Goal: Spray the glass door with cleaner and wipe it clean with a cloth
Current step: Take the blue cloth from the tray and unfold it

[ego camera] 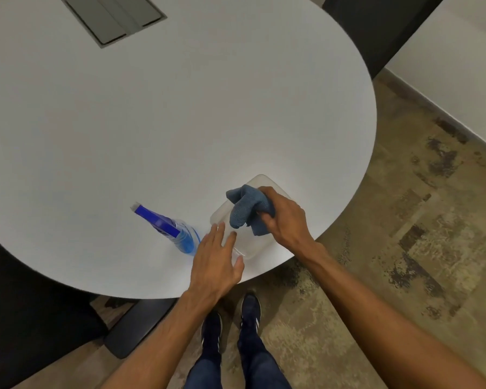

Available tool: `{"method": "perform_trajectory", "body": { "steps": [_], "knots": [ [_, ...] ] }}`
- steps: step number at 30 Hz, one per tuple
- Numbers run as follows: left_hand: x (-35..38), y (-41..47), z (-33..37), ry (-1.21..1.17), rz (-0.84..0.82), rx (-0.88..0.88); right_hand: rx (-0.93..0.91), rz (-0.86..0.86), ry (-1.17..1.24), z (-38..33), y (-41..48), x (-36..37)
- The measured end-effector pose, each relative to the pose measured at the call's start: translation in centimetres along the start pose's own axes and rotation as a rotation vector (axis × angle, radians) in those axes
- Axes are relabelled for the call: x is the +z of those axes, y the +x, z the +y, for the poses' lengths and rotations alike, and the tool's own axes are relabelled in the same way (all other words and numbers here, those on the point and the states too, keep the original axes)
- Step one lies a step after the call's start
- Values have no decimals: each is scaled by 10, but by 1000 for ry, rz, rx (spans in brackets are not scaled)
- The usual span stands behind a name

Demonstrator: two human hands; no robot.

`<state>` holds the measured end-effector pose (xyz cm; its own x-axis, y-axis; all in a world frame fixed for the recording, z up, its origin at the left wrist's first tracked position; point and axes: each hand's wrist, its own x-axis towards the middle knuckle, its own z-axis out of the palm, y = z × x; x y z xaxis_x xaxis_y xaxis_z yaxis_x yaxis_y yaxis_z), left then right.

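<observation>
A: What's the biggest thing here?

B: The round white table (180, 122); I'll place everything else from it. Set into its far side is a grey cable hatch (112, 18). Near its front edge sits a clear plastic container (260, 182), and just to that container's left stands the spray bottle (177, 230) of blue cleaner, nozzle pointing toward the table's middle.

A: And the hands?

B: The right hand (285, 217) is over the container, fingers clenched around a bunched blue microfibre cloth (246, 210). The left hand (216, 262) hovers at the table's front edge between bottle and container, fingers spread and grasping nothing.

A: Any glass door?

B: None in view, so I can't say where it lies from the table.

A: Which step is this, then?

B: Gathering supplies, I'd judge: cloth taken, bottle untouched. No spraying or wiping is possible yet.

A: Next move?

B: Probably the free left hand goes to the bottle, wrapping its neck so a finger can reach the trigger, then both get carried away from the table to the door.
</observation>
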<state>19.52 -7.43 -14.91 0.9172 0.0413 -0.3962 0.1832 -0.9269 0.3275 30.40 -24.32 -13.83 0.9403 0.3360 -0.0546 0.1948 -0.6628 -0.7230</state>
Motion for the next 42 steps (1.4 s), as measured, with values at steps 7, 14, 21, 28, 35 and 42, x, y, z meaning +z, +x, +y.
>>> {"method": "perform_trajectory", "body": {
  "steps": [7, 14, 21, 28, 35, 42],
  "knots": [
    [-45, -32, 33, -467, 333, 24, 62, 148, 87, -25, -55, -33],
    [-92, -74, 75, -711, 157, 125, 43, 413, -213, -49, -144, -44],
    [-98, -120, 95, -964, -198, 217, 19, 802, -714, -78, -250, -20],
    [-67, -190, 133, -759, -244, 679, 362, 850, -774, -102, -352, -10],
    [-20, -277, 179, -577, -381, 1044, 814, 1096, -522, -156, -469, 6],
    [38, -423, 204, -435, -453, 1490, 1027, 1543, -131, -204, -602, 38]
  ]
}}
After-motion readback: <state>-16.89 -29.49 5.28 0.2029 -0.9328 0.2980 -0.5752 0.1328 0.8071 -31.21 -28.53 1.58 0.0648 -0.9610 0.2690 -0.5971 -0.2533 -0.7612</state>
